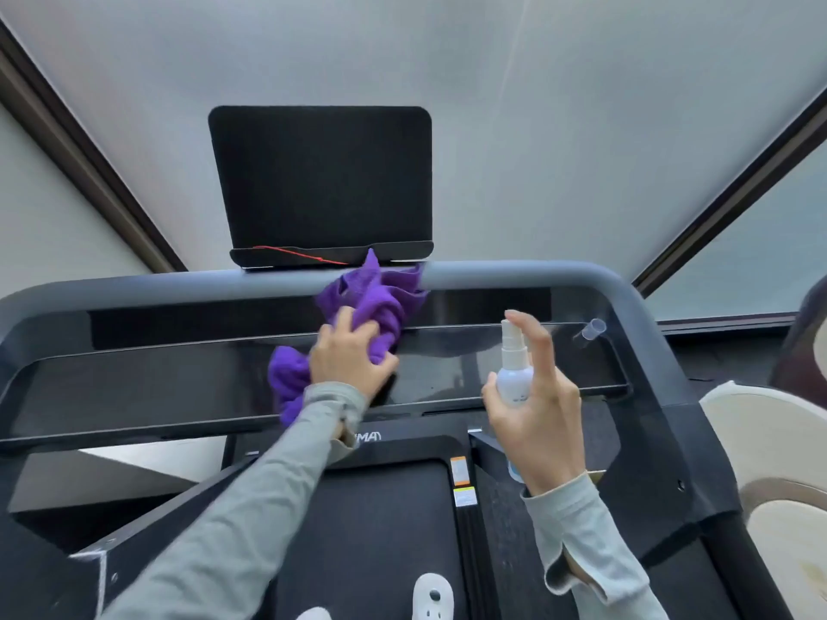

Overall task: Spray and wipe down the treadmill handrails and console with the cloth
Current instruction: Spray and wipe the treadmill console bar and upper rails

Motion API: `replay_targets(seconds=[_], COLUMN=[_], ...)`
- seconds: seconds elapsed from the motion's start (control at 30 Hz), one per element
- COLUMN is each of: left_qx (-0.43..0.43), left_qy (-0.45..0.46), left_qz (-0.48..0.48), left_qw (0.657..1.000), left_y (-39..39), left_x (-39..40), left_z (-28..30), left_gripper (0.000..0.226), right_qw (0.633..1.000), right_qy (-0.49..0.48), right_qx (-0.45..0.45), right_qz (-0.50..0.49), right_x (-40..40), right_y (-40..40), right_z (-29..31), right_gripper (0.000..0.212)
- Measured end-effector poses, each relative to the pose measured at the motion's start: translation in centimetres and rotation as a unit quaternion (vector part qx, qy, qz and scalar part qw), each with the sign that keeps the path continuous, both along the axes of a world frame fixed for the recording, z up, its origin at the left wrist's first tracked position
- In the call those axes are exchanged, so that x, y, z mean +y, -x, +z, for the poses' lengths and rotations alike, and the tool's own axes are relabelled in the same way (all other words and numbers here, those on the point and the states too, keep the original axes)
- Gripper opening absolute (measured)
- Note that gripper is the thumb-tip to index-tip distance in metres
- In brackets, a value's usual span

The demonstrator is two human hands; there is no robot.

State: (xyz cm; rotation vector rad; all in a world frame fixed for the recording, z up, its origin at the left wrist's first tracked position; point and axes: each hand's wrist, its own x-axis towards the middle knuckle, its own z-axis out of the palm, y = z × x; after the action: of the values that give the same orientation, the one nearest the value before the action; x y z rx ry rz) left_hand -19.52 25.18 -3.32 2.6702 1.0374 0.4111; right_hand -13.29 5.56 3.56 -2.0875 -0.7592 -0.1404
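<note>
Step judged: console wipe under way, spray kept ready.
Bottle (514,378) clasped upright in right hand (537,409), forefinger raised over nozzle.
Cloth (367,315) bunched under left hand (351,355), fingers curled into it, pressed on console (156,387).
Next: cloth swept sideways; handrail (179,284) beyond untouched.
Cap (590,333) lies on console right, in wipe path; tablet stand (322,181) behind rail.

Purple cloth (376,302) at centre frame; white spray bottle (514,373) right of centre; glossy black console (179,387); grey handrail (179,284); pale grey sleeves (250,498); black screen (322,181) above.
</note>
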Motion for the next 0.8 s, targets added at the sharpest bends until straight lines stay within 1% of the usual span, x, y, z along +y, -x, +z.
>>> replay_targets(seconds=[0.1,0.13,0.23,0.37,0.53,0.63,0.7,0.8], left_qx=[-0.007,-0.007,0.026,0.015,-0.007,-0.015,-0.044,-0.147], left_qy=[-0.021,-0.018,0.022,0.025,0.010,0.009,0.022,0.048], left_qz=[-0.082,-0.093,-0.066,-0.040,-0.035,-0.030,-0.006,0.108], left_qw=[0.996,0.995,0.997,0.999,0.999,0.999,0.999,0.982], left_y=[-3.7,-4.5,-4.9,-3.4,-3.8,-3.6,-3.3,-3.1], left_x=[-4.9,-5.9,-6.2,-4.8,-5.4,-5.3,-5.2,-4.8], left_z=[-0.3,-0.2,0.1,-0.4,-0.9,-0.8,-0.5,-0.4], left_gripper=[0.030,0.030,0.031,0.031,0.033,0.032,0.028,0.025], right_qw=[0.998,0.997,0.993,0.991,0.993,0.993,0.995,0.995], right_qy=[0.008,0.015,0.044,0.063,0.017,0.024,0.038,0.040], right_qx=[-0.030,-0.040,-0.048,-0.055,-0.036,-0.022,-0.003,0.003], right_qz=[-0.051,-0.069,-0.103,-0.101,-0.114,-0.110,-0.097,-0.088], right_x=[-1.2,-1.8,-3.2,-4.7,-5.7,-6.3,-7.0,-8.2], right_y=[-2.0,-2.7,-5.0,-6.8,-7.0,-6.9,-6.9,-6.9], right_z=[0.6,0.8,1.4,2.0,1.9,1.6,1.5,1.8], right_gripper=[0.069,0.069,0.071,0.069,0.061,0.060,0.061,0.065])
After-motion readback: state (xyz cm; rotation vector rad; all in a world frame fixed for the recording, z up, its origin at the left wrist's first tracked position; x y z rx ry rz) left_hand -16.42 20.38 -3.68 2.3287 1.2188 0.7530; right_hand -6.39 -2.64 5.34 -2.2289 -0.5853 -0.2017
